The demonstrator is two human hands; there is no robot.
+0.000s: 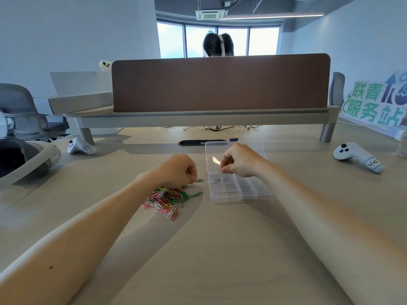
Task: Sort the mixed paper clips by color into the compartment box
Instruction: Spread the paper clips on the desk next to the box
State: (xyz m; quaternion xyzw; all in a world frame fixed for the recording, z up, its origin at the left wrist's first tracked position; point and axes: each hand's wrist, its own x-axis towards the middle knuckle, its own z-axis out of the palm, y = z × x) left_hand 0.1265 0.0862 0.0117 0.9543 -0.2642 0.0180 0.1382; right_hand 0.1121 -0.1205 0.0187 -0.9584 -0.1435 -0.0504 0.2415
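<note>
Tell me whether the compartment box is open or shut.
Open: the clear lid is swung back behind the exposed compartments.

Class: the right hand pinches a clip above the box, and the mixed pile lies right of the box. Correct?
No: in the head view the pile lies left of the box; the right hand does pinch a clip above it.

A sign [374, 106] at the far right is showing large green Chinese characters, 联青 above 服务站. The right white controller [349, 151] is carrying a tape label [373, 164] on its handle, handwritten "Hoo" with the rest unclear. The left white controller [77, 144] is bearing a similar handwritten tag [85, 147], also beginning "Hoo".
</note>
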